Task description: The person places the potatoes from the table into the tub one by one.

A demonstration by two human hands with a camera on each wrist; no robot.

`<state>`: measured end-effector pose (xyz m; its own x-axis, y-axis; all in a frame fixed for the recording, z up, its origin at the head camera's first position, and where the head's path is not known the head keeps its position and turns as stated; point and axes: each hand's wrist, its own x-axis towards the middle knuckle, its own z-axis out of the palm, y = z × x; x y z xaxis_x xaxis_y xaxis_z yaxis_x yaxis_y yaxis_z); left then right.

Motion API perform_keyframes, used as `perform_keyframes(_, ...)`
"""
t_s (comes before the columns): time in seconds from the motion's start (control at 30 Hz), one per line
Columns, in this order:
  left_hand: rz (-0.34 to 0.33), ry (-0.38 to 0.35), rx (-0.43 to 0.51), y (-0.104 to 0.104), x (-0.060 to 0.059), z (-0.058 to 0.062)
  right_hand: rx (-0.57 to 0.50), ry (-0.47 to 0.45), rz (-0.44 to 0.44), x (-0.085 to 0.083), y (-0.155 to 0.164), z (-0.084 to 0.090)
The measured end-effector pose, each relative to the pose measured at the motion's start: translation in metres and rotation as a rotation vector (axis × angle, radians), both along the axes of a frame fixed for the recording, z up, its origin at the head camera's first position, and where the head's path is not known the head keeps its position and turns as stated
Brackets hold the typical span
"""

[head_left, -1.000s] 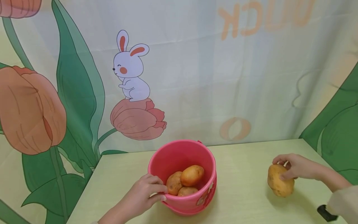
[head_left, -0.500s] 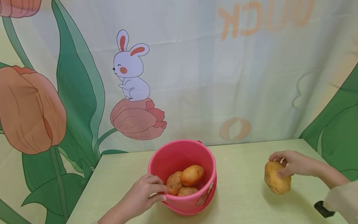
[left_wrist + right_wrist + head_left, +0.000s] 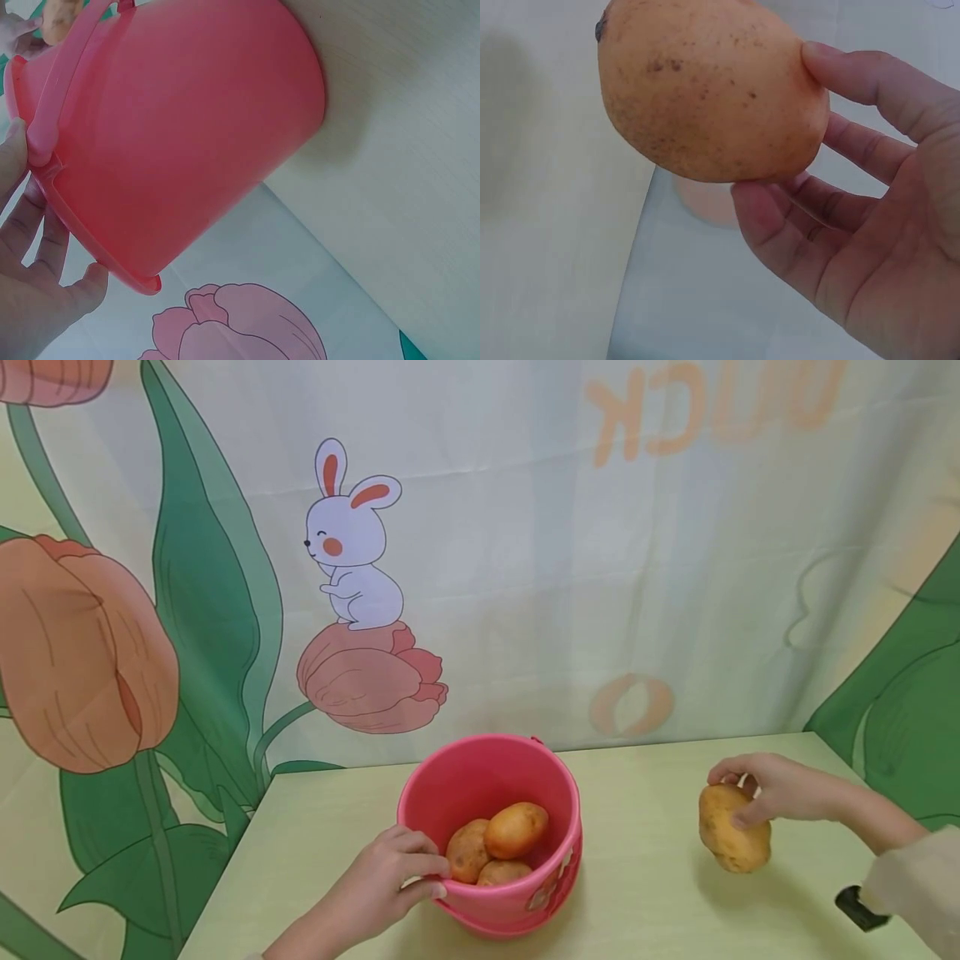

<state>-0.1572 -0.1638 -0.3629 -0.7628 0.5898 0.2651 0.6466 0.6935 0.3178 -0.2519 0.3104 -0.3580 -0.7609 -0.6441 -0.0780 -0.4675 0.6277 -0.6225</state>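
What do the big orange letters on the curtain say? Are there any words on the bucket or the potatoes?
"K": the one clear letter on the curtain, faint and mirrored; the letters beside it are too washed out to read.
"O": an orange ring lower on the curtain.
Pink bucket: a sticker, too small to read.
Potato: none.

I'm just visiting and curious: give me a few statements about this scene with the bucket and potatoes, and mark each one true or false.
1. The right hand grips a potato. True.
2. The pink bucket is empty. False: three potatoes lie inside it.
3. The left hand holds the bucket's rim. True.
4. The held potato is already over the bucket. False: it is off to the right of the bucket, above the table.
5. The bucket lies tipped on its side. False: it stands upright on the table.
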Motion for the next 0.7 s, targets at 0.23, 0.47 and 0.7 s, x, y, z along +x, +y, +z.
perform_keyframes(0.23, -0.008, 0.01, 0.002, -0.001, 0.0, -0.001, 0.032, 0.039, 0.016, 0.0, -0.012, 0.008)
perform_keyframes(0.47, -0.013, 0.025, 0.01, -0.001, 0.0, -0.002, 0.053, 0.039, 0.016, 0.0, -0.024, 0.017)
perform_keyframes(0.7, -0.001, 0.002, 0.003, -0.001, 0.0, 0.0, 0.09, 0.048, 0.014, -0.001, -0.033, 0.031)
